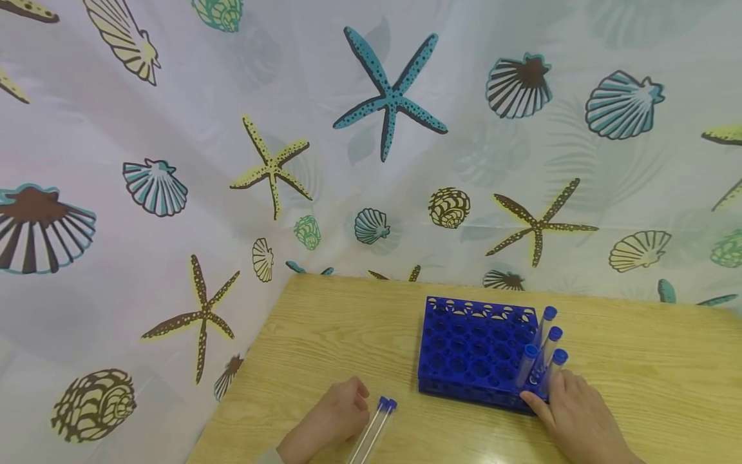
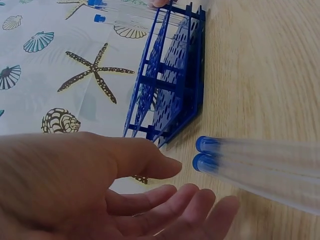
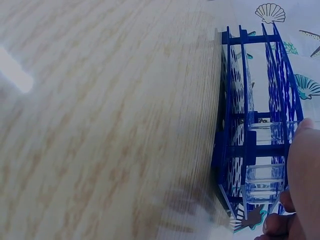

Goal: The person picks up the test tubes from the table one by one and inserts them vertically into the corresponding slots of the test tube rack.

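Observation:
A blue test tube rack stands on the table, with several blue-capped clear test tubes upright at its right end. My right hand holds the rack's front right corner, thumb at the front and fingers along the right side. In the right wrist view part of this hand shows beside the rack. My left hand is left of two capped test tubes lying side by side on the table. Its fingers are loosely bent, and the left wrist view shows a gap between this hand and the tubes' caps.
The wooden table meets a white curtain printed with shells and starfish at the back and left. Bare wood shows between the lying tubes and the rack.

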{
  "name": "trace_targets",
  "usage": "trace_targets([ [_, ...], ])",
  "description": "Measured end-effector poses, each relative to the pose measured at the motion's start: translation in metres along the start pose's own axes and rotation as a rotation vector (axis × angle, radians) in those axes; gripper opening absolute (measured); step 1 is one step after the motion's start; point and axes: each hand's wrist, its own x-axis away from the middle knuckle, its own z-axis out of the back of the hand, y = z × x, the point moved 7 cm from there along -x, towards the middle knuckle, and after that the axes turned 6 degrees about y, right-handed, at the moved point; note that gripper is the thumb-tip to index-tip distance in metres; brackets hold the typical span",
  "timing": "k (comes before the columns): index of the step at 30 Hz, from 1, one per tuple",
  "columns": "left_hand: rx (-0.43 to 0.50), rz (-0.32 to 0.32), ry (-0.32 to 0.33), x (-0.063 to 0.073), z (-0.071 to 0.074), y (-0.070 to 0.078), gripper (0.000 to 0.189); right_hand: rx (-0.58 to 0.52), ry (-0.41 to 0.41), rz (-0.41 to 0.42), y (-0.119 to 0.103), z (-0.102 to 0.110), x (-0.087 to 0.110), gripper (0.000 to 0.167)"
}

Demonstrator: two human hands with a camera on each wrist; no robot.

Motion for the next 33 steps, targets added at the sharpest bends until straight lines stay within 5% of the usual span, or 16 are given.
trace_targets([
  [6,-0.079,0.046,-0.012,0.007,0.000,-0.007,0.025,-0.004,0.001,-0.002,-0.001,0.000,0.001,0.048],
  [11,-0.041,0.077,-0.045,0.015,-0.005,-0.011,0.021,0.000,0.005,0.006,0.000,0.000,0.000,0.048],
  [20,-0.027,0.008,-0.017,0.016,-0.009,-0.012,0.019,0.002,-0.007,-0.006,0.000,0.000,0.000,0.049],
  [33,-0.015,-0.011,-0.050,0.016,-0.012,-0.006,0.018,0.000,-0.013,-0.010,0.001,-0.001,0.000,0.049],
])
